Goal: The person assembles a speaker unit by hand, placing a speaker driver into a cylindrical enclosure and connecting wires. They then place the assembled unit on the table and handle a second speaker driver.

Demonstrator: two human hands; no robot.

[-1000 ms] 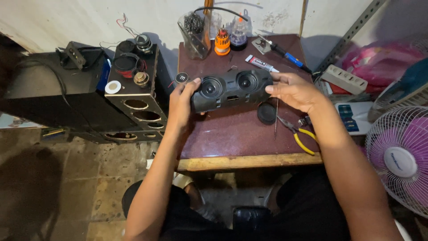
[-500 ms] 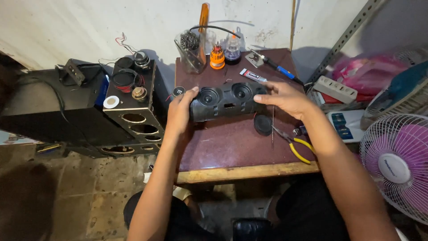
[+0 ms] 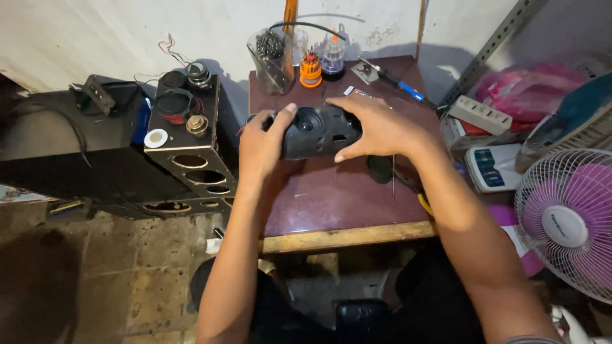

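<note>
From the head camera you look down on a small dark-red table with a pale wooden front edge. Both your hands grip a black portable speaker, which sits over the middle of the table, a little toward its back edge. Whether it rests on the top or is lifted just clear of it, you cannot tell.

Your left hand is closed around the speaker's left end, thumb up over the top corner and fingers wrapped behind. Your right hand lies across the speaker's right half, fingers spread over the top and front, holding it firmly. One round driver shows on the speaker's face between your two hands.

Along the table's back edge stand a clear cup of screws and bits, an orange screwdriver set and a small dark bottle. Near the back right corner lies a soldering iron with a blue grip. A round black part sits just under your right wrist, by the right edge.

Left of the table, touching its side, leans a black speaker cabinet with oval openings, loose drivers lying on it. To the right, well apart from your hands, stand a white power strip and a purple fan in a white cage.
</note>
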